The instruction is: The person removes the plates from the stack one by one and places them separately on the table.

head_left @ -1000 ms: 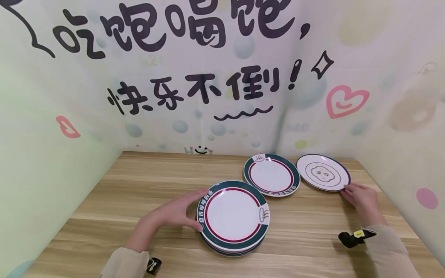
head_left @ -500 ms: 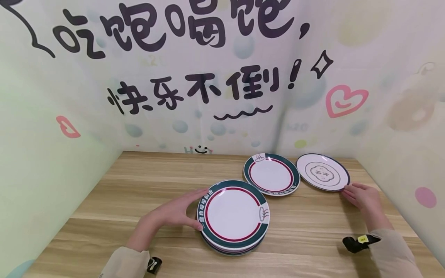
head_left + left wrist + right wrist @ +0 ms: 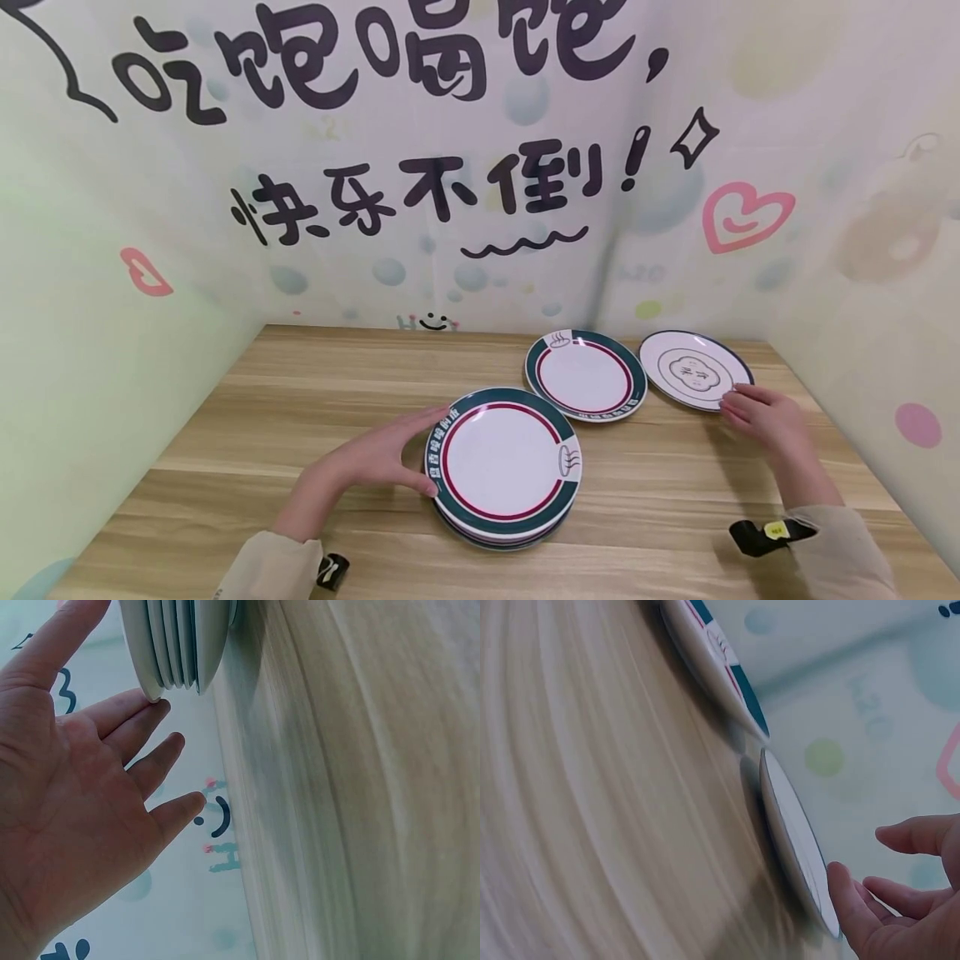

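A stack of several plates (image 3: pixel 506 462) sits in the middle of the table, its top plate white with a green rim and a thin red ring. My left hand (image 3: pixel 371 454) rests against the stack's left edge, thumb and forefinger spread along the rim. In the left wrist view that hand's (image 3: pixel 90 795) other fingers extend freely below the stacked rims (image 3: pixel 176 645). At the back right lies a white plate (image 3: pixel 663 354) with a dark rim and a cloud-shaped print. Over its near right edge hovers my right hand (image 3: pixel 765 417), thumb and fingers apart, holding nothing.
Another green-rimmed plate (image 3: pixel 585 375) lies between the stack and the dark-rimmed plate, close to both. Behind the wooden table (image 3: pixel 337 367) hangs a printed cloth wall (image 3: pixel 450 275), with side walls to the left and right.
My right hand has come off the dark-rimmed plate's right edge and shifted slightly left and up over it. The left hand and the plates stay where they were.
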Tool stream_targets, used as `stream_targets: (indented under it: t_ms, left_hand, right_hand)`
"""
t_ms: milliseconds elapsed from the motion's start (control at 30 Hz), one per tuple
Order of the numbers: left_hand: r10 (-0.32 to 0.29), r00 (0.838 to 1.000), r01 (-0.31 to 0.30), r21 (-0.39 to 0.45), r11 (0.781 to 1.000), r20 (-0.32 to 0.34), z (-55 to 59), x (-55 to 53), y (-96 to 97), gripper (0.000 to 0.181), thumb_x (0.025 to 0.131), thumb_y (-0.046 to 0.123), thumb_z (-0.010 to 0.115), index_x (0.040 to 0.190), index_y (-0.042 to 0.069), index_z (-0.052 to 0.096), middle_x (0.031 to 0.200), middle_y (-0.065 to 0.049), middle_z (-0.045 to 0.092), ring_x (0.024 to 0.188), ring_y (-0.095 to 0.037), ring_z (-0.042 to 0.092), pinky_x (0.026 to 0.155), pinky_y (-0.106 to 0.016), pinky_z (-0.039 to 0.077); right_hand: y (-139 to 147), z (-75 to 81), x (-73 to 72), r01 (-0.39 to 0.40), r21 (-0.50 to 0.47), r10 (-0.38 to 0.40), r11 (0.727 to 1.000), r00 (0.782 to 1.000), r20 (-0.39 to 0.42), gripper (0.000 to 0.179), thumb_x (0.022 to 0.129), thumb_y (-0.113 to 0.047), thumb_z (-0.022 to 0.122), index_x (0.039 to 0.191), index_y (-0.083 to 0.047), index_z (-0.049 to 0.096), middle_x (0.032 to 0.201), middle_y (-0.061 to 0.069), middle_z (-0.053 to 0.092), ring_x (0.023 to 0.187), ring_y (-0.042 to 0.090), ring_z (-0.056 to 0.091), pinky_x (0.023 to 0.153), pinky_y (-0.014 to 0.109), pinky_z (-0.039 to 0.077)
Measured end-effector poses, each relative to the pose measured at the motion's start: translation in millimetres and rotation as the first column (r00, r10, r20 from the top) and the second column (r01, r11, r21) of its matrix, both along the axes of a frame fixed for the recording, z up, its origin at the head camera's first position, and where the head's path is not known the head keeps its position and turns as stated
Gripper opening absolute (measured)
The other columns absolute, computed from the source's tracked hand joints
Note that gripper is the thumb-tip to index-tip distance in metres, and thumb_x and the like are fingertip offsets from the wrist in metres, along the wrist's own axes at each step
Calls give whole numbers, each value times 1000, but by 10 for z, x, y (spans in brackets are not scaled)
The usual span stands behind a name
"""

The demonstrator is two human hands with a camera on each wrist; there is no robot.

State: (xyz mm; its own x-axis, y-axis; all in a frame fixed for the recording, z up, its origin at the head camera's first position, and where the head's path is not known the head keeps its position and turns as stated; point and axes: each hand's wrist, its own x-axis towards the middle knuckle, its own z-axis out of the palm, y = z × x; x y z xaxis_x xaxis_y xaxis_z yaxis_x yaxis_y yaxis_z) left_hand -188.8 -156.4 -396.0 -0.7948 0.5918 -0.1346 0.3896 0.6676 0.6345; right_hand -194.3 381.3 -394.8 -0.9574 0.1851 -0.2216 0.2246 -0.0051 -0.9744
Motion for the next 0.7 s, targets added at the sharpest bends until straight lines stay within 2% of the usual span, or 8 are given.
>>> stream_targets:
  t_ms: [33, 100, 133, 167, 233, 367, 500, 700]
  left_hand:
    - [1, 1000, -1, 0, 1000, 1, -3, -1, 1, 106, 72, 53, 84, 158, 22, 30, 165, -5, 29, 151, -35, 27, 118, -62, 31]
    - [2, 1000, -2, 0, 1000, 1, -8, -4, 1, 106, 72, 54, 84, 158, 22, 30, 165, -5, 29, 151, -35, 27, 118, -62, 31]
    - [1, 1000, -1, 1, 1000, 1, -10, -6, 1, 107, 72, 53, 84, 158, 22, 30, 165, -5, 29, 151, -35, 27, 118, -62, 31]
    - [0, 1000, 0, 1, 1000, 1, -12, -8, 2, 107, 72, 53, 84, 158, 22, 30, 165, -5, 29, 151, -35, 27, 118, -62, 31]
    - [-1, 1000, 1, 0, 1000, 2, -15, -10, 2, 107, 72, 53, 84, 158, 22, 30, 165, -5, 29, 152, -35, 27, 118, -62, 31]
    - [-4, 1000, 4, -3, 1000, 3, -12, -10, 6, 107, 72, 53, 84, 158, 21, 29, 165, -5, 28, 152, -35, 27, 118, -62, 31]
    - [-6, 1000, 6, -2, 1000, 8, -8, -10, 10, 107, 73, 54, 84, 158, 22, 29, 165, -6, 28, 152, -36, 27, 118, -63, 31]
    - [-9, 1000, 9, 3, 1000, 3, -18, -15, 5, 106, 73, 54, 83, 158, 21, 29, 165, -6, 28, 152, -36, 27, 118, -63, 30]
  right_hand:
    - [-38, 10, 0, -24, -23, 24, 999, 1000, -14, 13, 99, -9, 58, 109, -12, 65, 77, -19, 68, 74, -4, 69, 73, 15, 59]
    - [-117, 26, -5, -55, -94, 51, 994, 998, -35, 20, 99, -6, 58, 91, -23, 64, 78, -15, 71, 77, -1, 71, 75, 16, 59]
    - [-161, 33, -7, -69, -100, 65, 993, 997, -45, 21, 99, -6, 58, 91, -24, 64, 79, -15, 71, 78, -1, 71, 76, 16, 59]
    - [-206, 38, -10, -82, -87, 78, 993, 996, -53, 18, 98, -6, 59, 93, -22, 64, 80, -15, 71, 78, -1, 71, 76, 15, 59]
    - [-304, 52, -12, -103, -38, 101, 994, 993, -53, 14, 99, -8, 60, 112, -12, 63, 82, -18, 70, 80, -3, 70, 77, 14, 58]
    - [-498, 72, -13, -155, 20, 155, 988, 987, -43, 55, 100, -12, 59, 144, 11, 36, 86, -20, 69, 83, -4, 69, 81, 16, 58]
    - [-695, 99, -4, -225, 36, 227, 974, 973, -45, 65, 101, -13, 58, 148, 16, 25, 92, -20, 68, 89, -3, 69, 86, 19, 58]
    - [-1003, 134, 22, -299, 77, 302, 951, 952, -36, 65, 100, -16, 60, 148, 14, 29, 105, -13, 68, 97, 0, 69, 91, 22, 57]
